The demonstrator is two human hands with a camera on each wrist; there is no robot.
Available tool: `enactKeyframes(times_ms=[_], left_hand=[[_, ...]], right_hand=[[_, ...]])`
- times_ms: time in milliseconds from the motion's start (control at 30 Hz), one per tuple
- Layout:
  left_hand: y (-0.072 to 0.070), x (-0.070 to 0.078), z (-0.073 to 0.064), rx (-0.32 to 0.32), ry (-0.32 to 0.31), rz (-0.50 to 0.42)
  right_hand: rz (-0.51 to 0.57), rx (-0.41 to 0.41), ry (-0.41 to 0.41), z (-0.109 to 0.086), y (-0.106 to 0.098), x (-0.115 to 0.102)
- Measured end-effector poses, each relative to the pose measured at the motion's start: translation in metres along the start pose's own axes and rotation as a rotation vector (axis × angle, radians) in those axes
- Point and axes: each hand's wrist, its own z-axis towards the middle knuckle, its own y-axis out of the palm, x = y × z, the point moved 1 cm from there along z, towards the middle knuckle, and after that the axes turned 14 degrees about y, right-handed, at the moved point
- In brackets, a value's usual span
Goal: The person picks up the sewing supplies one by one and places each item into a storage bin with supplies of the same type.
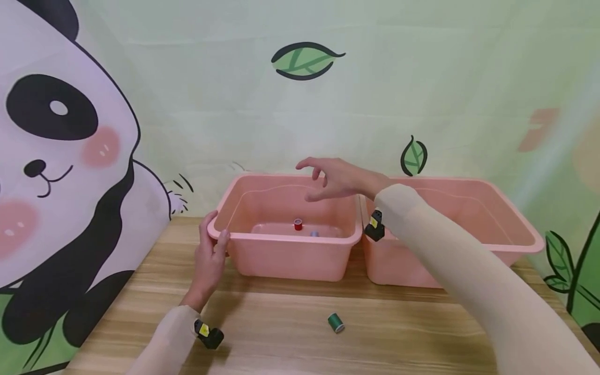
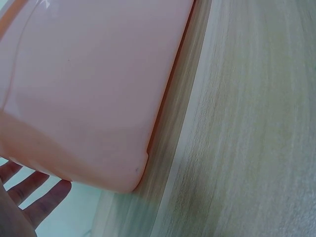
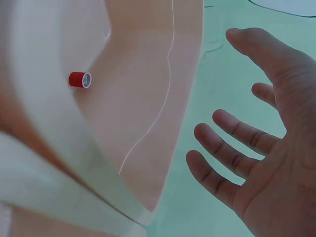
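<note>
My left hand [image 1: 212, 260] holds the front left corner of the left pink plastic tub [image 1: 290, 258], thumb at the front and fingers along the side. In the left wrist view, its fingertips [image 2: 58, 193] meet the tub's outer wall. Above that tub's back right part hovers my right hand [image 1: 339, 178], fingers spread and nothing in it. Inside the tub are a red thread spool [image 1: 298, 224] and a pale blue spool [image 1: 314, 234], partly hidden by the front rim. A green thread spool [image 1: 336, 323] lies on its side on the table in front.
A second pink tub [image 1: 403, 265] stands right beside the first, partly behind my right forearm. Both stand on a wood-grain table [image 1: 281, 323]. A light green backdrop [image 1: 211, 88] with a panda and leaves hangs close behind them.
</note>
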Motion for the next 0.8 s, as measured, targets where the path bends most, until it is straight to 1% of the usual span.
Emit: enactKeyframes(times_ms=[200, 367, 533, 633, 733, 800], left_hand=[[0.000, -0.001, -0.001, 0.001, 0.003, 0.013], [-0.001, 0.000, 0.000, 0.006, 0.005, 0.029], [0.000, 0.001, 0.000, -0.003, -0.003, 0.035], [0.000, 0.001, 0.000, 0.003, 0.002, 0.027], [0.001, 0.001, 0.000, 0.006, 0.004, 0.029], [0.001, 0.002, 0.000, 0.006, 0.004, 0.032]], right_hand=[[0.026, -0.008, -0.045, -0.017, 0.002, -0.002], [0.019, -0.014, -0.113, -0.034, 0.005, -0.008], [-0.006, 0.003, -0.203, -0.052, 0.008, -0.013], [-0.005, 0.019, -0.252, -0.064, 0.011, -0.016], [-0.017, 0.040, -0.333, -0.076, 0.015, -0.018], [-0.012, 0.036, -0.381, -0.083, 0.019, -0.019]])
